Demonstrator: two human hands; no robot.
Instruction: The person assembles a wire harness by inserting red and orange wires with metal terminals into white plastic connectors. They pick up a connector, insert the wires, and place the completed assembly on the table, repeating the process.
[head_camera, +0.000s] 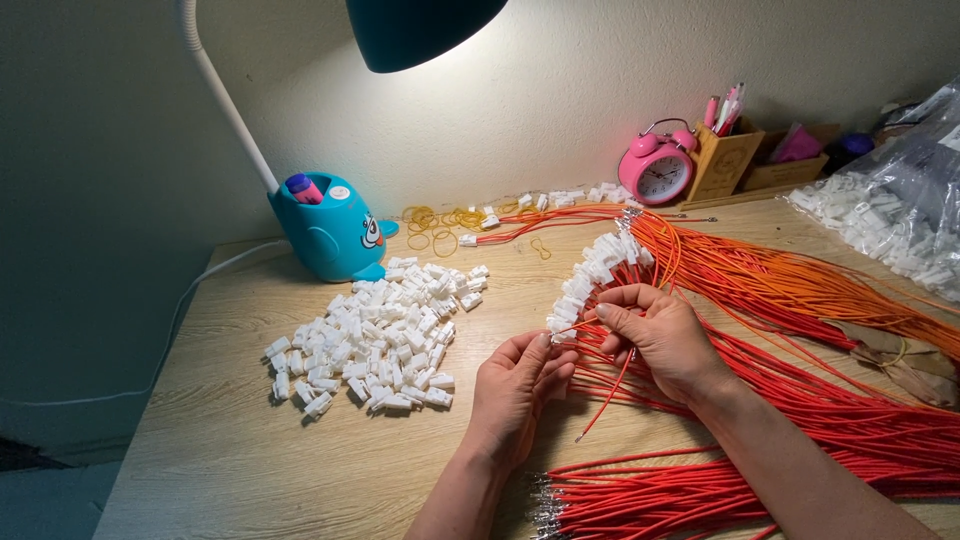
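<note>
Your left hand (515, 385) pinches a white connector (562, 335) at the desk's (230, 450) middle, while your right hand (660, 335) fingers grip a red wire (612, 392) beside it, keeping the loose connector pile (370, 335) close.

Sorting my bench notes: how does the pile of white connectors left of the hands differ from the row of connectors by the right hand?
The loose pile of white connectors lies scattered on the wooden desk with no wires; the row of connectors is lined up, each fitted on a red wire. Neither hand touches the pile; the right hand holds the row. Both look like the same small white plastic housings.
</note>
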